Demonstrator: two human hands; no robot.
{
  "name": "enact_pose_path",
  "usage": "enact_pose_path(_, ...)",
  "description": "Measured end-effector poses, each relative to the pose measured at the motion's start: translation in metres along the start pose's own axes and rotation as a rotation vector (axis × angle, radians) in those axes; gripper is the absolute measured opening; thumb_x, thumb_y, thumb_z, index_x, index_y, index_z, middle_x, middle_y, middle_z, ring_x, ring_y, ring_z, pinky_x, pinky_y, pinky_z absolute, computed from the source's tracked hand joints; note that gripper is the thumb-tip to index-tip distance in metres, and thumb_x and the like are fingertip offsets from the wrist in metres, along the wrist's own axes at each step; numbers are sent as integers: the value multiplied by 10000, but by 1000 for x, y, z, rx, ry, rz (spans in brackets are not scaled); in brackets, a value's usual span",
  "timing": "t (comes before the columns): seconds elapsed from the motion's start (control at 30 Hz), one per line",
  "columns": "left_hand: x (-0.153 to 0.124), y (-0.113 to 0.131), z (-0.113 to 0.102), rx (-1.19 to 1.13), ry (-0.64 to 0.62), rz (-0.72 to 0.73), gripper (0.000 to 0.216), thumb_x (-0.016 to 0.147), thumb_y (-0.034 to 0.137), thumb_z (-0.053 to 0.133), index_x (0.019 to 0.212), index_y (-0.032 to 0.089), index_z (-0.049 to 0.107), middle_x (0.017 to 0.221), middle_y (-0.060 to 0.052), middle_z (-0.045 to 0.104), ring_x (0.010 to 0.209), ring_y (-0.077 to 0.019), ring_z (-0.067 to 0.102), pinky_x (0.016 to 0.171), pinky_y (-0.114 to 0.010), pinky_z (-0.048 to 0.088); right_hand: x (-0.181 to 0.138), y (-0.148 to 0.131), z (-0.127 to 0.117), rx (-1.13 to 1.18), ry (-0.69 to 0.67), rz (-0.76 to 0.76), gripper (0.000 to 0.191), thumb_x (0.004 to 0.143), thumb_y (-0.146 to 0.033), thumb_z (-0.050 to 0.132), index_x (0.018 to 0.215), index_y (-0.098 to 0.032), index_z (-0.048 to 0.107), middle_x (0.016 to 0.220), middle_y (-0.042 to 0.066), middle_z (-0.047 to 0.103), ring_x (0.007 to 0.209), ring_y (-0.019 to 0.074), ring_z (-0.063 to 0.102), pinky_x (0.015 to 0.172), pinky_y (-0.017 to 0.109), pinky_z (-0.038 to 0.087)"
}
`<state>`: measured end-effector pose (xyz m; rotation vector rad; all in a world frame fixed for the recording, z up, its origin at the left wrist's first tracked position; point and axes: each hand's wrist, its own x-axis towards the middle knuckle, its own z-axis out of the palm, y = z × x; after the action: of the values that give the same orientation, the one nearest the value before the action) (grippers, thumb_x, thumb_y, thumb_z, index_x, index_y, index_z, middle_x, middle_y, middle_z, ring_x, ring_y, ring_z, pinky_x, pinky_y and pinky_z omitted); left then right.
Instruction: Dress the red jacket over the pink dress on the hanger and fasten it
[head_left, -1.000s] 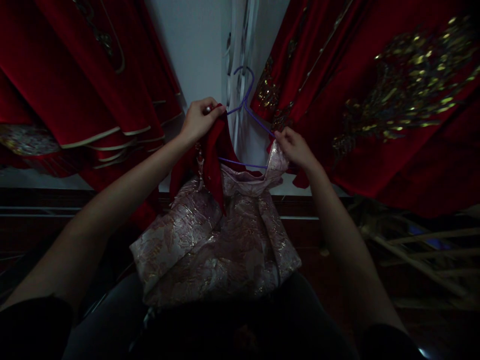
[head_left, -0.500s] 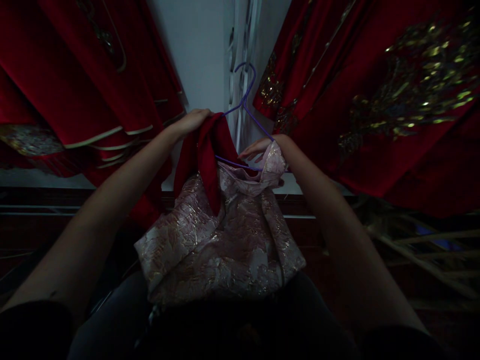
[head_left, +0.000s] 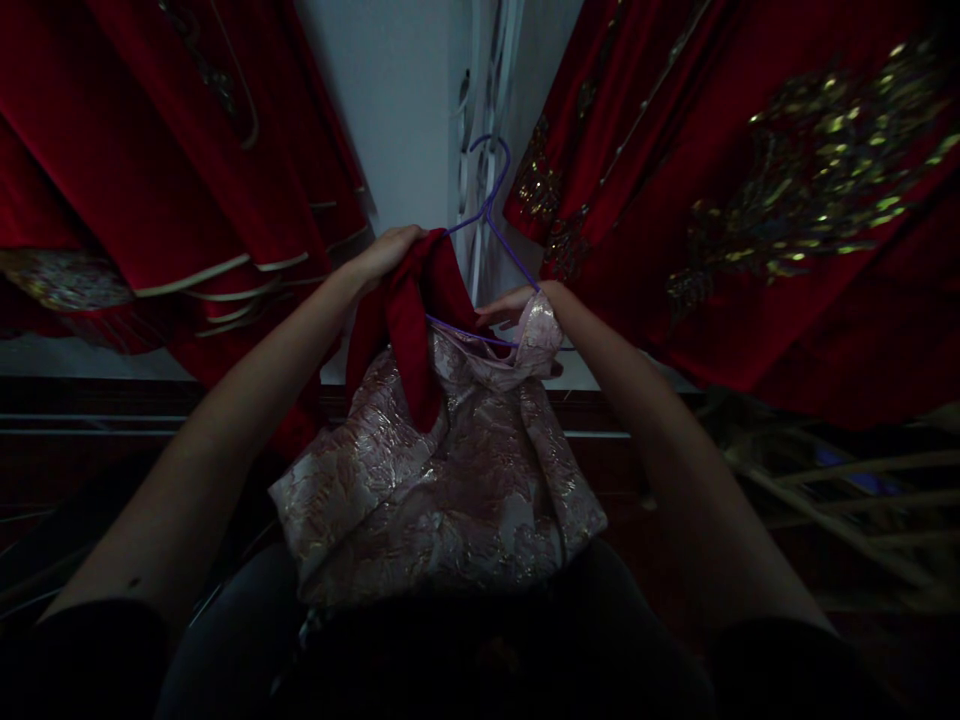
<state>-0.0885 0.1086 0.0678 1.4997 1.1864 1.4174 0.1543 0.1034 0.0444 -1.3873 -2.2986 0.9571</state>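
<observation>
A pink and gold brocade garment with a red lining hangs from a purple wire hanger in front of me. My left hand grips the red lining at the hanger's left shoulder. My right hand rests at the garment's right shoulder, fingers extended leftward along the neckline by the hanger's lower bar; whether it pinches the fabric is unclear. The garment's lower part lies against my lap.
Red garments with pale trim hang at the left. Red garments with gold embroidery hang at the right. A white wall with hanging pale straps lies between them. Pale wooden slats lie low at the right.
My right hand turned from gripping the hanger's right arm to lying along the neckline. My left hand lowered slightly and pulled the red lining over the hanger's left shoulder.
</observation>
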Motion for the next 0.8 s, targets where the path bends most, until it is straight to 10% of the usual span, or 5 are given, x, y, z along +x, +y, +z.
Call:
enact_pose_path(0.13,-6,-1,6,-39,-73,-15,201,786,342,606,734,149,597,719,-34,591,809,-206,605,769,-333,480,9,9,-12,-51,-213,252,342,594,-453,801,660,-160,637,528,-9,558,558,149,542,646,340,496)
enact_pose_path(0.53,-5,-24,11,-107,-16,330,236,719,286,692,645,170,500,591,34,445,611,-111,523,594,-227,415,2,22,-32,-314,1057,-56,157,812,-303,545,933,-207,574,856,50,630,865,223,607,773,375,483)
enact_pose_path(0.8,-14,-27,18,-39,51,387,267,731,316,685,632,176,481,585,41,433,610,-105,485,614,-229,401,-41,19,-38,-453,1176,-33,225,844,-159,400,985,-209,568,1048,95,596,974,243,583,807,396,455)
